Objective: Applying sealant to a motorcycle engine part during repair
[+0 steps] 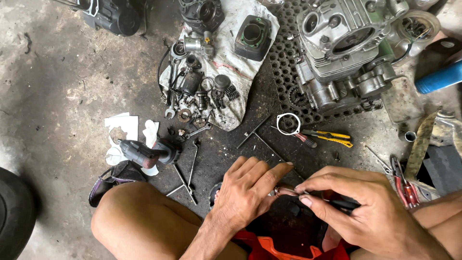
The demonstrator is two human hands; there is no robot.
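My left hand (245, 192) and my right hand (356, 207) meet low in the middle of the head view, between my bare knees. The fingertips of both pinch a small reddish metal part (284, 191). My right hand also grips a dark, slim tool handle (344, 204) that points at that part. What lies under my hands is hidden, apart from a dark round piece (214, 191) that shows beside the left wrist.
A motorcycle engine (341, 53) stands on a perforated mat at the back right. A white cloth (226, 62) carries a cylinder, springs and small parts. A power tool (147, 153), wrenches, a white gasket ring (288, 123), a yellow-handled cutter (332, 137) and red pliers (405, 185) lie on the oily concrete.
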